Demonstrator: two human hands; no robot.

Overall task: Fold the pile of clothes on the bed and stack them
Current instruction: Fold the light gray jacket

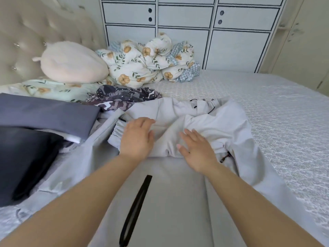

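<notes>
While flat upon the light grey jacket, both hands pressed palm-down with fingers straight: left hand on the folded-in sleeve near its elastic cuff, right hand just beside it on the bunched middle fabric. Neither grip closed round anything; fingers spread and relaxed, only resting on cloth.

Jacket spread across the near part of the bed, black pocket zip running diagonally below the forearms, hood with black drawcord toward the far side.

Left of the jacket: folded slate-blue garment lying partly over a folded black garment, edges touching the jacket. Beyond these: crumpled dark patterned garment, unfolded.

Further back: pale plush pillow against the tufted headboard, floral quilt heaped beside it, white wardrobe behind.
</notes>
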